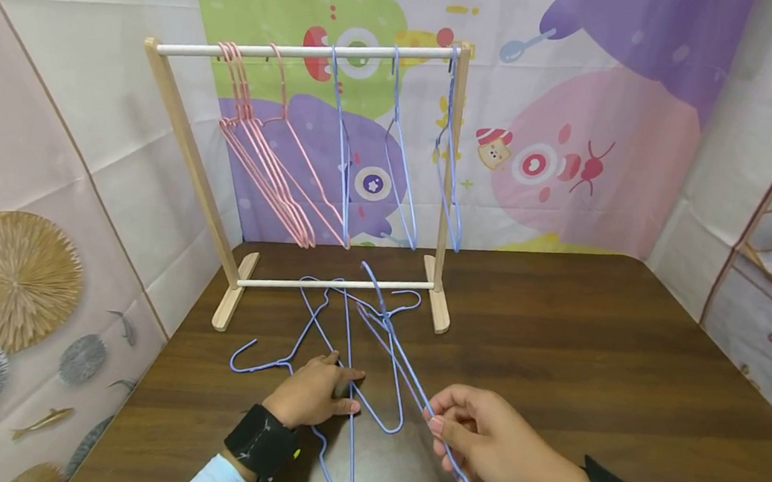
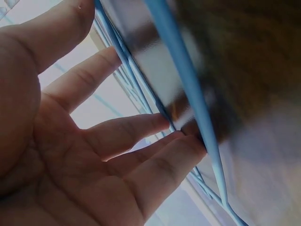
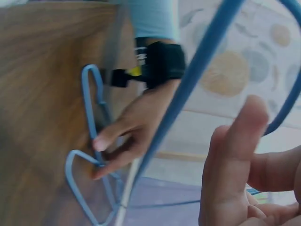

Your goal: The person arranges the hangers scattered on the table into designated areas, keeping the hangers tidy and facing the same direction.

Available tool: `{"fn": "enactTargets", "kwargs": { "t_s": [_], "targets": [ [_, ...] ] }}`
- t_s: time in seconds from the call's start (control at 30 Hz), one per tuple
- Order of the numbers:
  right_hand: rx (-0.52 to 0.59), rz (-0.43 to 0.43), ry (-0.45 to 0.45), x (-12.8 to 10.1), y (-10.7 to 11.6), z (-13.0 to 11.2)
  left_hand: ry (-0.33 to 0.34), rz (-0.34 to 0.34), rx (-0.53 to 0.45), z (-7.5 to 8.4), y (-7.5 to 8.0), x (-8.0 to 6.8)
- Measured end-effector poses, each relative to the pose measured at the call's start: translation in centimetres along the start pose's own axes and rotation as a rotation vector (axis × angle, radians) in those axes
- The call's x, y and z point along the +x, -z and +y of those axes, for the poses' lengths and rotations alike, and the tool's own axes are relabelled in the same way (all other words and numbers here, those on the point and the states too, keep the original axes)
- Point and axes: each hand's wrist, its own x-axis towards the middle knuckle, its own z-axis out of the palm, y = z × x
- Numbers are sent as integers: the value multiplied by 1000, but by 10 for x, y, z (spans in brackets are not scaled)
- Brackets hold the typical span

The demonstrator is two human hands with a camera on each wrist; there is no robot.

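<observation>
Hangers point(image 1: 353, 321), blue wire ones, lie tangled on the table point(image 1: 587, 345) at lower centre of the head view, just in front of the rack point(image 1: 305, 52). Up on the rail, a bunch of pink hangers point(image 1: 263, 165) sits at the left and three blue ones point(image 1: 398, 160) hang toward the right. So, by my reading, part of the hanging is done, and the pile on the table is what is left.

Right hand point(image 1: 499, 447), low and right of centre, has its fingers curled and pinched on one blue hanger point(image 1: 410, 370), whose wire runs up and left from the grip into the tangle. It looks lifted at the near end but not yet free of the others. Left hand point(image 1: 311, 396) rests flat on the pile at lower centre, fingers point(image 2: 155, 127) straight and slightly apart, tips pressing the wires against the table. The left wrist view shows those tips touching blue wire.

The hangers look thin and smooth, with hooks and shoulders crossing one another, likely to snag as one is drawn out.
</observation>
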Motion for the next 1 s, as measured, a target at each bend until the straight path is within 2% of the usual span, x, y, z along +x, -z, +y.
{"fn": "enactTargets", "kwargs": {
  "t_s": [0.23,0.5,0.7,1.0],
  "targets": [
    [75,-50,62,-28,6,-23,17,0,-13,0,-2,-1],
    [196,-66,111,-47,16,-31,14,-1,-23,-1,-4,-1],
    [189,8,170,-44,22,-47,6,-3,-33,-2,-4,-1],
    [156,122,159,-21,27,-78,4,10,-36,-1,-3,-1]
  ]
}}
